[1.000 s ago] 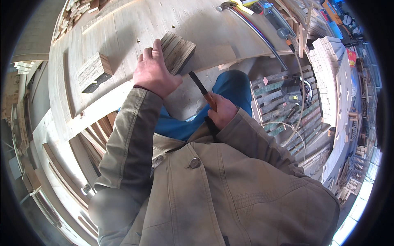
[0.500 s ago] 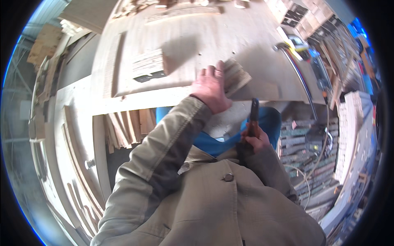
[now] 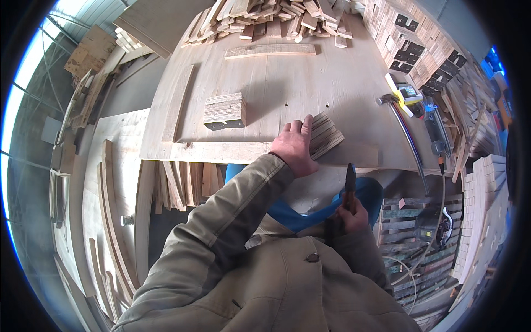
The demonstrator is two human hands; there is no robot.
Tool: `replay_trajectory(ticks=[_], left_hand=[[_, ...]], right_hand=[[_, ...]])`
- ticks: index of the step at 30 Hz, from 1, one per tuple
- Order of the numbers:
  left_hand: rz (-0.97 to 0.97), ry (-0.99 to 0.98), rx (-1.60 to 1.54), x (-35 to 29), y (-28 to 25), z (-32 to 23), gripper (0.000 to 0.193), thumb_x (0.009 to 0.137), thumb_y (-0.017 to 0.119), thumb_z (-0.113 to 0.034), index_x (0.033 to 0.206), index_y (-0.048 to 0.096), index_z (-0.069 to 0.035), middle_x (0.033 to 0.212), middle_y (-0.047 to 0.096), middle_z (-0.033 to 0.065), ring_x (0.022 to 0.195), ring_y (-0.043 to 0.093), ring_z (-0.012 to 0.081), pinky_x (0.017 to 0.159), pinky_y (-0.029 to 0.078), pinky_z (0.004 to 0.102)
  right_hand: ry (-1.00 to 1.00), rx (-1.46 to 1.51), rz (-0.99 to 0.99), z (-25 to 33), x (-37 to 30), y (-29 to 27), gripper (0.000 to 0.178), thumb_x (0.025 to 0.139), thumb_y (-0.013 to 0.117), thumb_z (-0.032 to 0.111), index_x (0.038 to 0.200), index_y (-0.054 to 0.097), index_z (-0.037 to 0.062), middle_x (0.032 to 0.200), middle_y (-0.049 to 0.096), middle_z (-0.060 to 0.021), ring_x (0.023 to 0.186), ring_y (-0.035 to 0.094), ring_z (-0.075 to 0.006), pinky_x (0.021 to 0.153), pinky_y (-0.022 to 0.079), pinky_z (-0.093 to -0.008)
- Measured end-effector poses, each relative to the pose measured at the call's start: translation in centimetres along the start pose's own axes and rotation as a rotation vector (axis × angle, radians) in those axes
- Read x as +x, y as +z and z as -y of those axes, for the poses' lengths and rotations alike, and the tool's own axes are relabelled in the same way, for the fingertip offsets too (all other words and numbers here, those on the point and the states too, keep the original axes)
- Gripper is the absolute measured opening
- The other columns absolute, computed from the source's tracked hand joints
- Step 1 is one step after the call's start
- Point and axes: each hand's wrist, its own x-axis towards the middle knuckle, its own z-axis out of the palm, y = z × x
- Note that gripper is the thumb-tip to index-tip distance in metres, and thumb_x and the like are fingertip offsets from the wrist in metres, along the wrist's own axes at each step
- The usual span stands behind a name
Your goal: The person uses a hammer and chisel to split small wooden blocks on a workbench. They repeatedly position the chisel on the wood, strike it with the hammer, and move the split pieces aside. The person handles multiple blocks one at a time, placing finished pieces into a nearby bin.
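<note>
My left hand (image 3: 296,146) is at the near edge of the wooden worktable. It grips the left end of a layered wooden block (image 3: 327,136), fingers along the far side and thumb toward me. The block lies at an angle on the tabletop. Lower right, in front of my body, my right hand (image 3: 354,217) is closed around a wooden-handled tool (image 3: 349,188). Its dark metal end points up; its exact kind is unclear. Another layered block (image 3: 225,110), with a dark marked face toward me, stands on the table to the left of my left hand.
Wood strips frame the tabletop: one at left (image 3: 180,105), one at the far side (image 3: 271,51). A pile of wood pieces (image 3: 276,19) lies behind. On the right are a claw hammer (image 3: 395,108), a corded power tool (image 3: 437,141) and stacked wood bundles (image 3: 409,47).
My view has tilted, so the table sits lower in the picture and more of the far pile shows. Both hands keep nearly the same pose and hold.
</note>
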Motion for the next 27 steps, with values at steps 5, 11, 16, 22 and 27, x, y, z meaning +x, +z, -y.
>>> replay_trajectory(ticks=[5, 11, 16, 22, 27], left_hand=[[-0.047, -0.011, 0.002, 0.1, 0.7, 0.1, 0.124, 0.070, 0.088, -0.035, 0.169, 0.024, 0.003, 0.149, 0.052, 0.0262, 0.138, 0.053, 0.0445, 0.119, 0.048, 0.0482], [-0.056, 0.023, 0.015, 0.2, 1.0, 0.4, 0.122, 0.071, 0.086, -0.036, 0.169, 0.023, 0.003, 0.151, 0.050, 0.0255, 0.140, 0.051, 0.0441, 0.120, 0.047, 0.0486], [-0.016, -0.002, 0.024, 0.4, 0.6, 0.3, 0.124, 0.071, 0.086, -0.037, 0.170, 0.022, 0.003, 0.152, 0.050, 0.0253, 0.142, 0.050, 0.0439, 0.121, 0.046, 0.0482], [-0.026, 0.017, 0.034, 0.5, 1.0, 0.6, 0.127, 0.070, 0.087, -0.038, 0.169, 0.021, 0.003, 0.150, 0.050, 0.0267, 0.138, 0.051, 0.0442, 0.119, 0.048, 0.0490], [-0.114, 0.071, -0.008, 0.4, 1.6, 1.0, 0.126, 0.067, 0.090, -0.034, 0.167, 0.024, 0.004, 0.141, 0.054, 0.0263, 0.132, 0.054, 0.0452, 0.115, 0.050, 0.0511]], right_hand=[[-0.164, -0.201, -0.152, 1.8, 0.3, -0.9, 0.048, 0.095, 0.076, 0.009, 0.141, 0.064, -0.0002, 0.104, 0.069, -0.0037, 0.091, 0.064, -0.0110, 0.086, 0.053, -0.0286], [-0.289, -0.441, -0.355, 5.8, 2.5, -3.4, 0.051, 0.088, 0.082, 0.018, 0.134, 0.069, 0.0022, 0.109, 0.077, -0.0172, 0.098, 0.076, -0.0308, 0.091, 0.059, -0.0401], [-0.409, -0.698, -0.536, 9.0, 5.8, -5.6, 0.060, 0.081, 0.087, 0.019, 0.136, 0.067, 0.0025, 0.110, 0.077, -0.0183, 0.096, 0.076, -0.0357, 0.088, 0.059, -0.0440], [-0.286, -0.865, -0.519, 11.4, 9.2, -7.7, 0.062, 0.083, 0.088, 0.025, 0.139, 0.065, 0.0101, 0.131, 0.071, -0.0170, 0.122, 0.067, -0.0402, 0.105, 0.054, -0.0494], [-0.327, -1.093, -0.465, 10.3, 11.7, -7.9, 0.051, 0.091, 0.081, 0.030, 0.139, 0.069, 0.0177, 0.134, 0.072, -0.0085, 0.131, 0.062, -0.0331, 0.116, 0.043, -0.0505]])
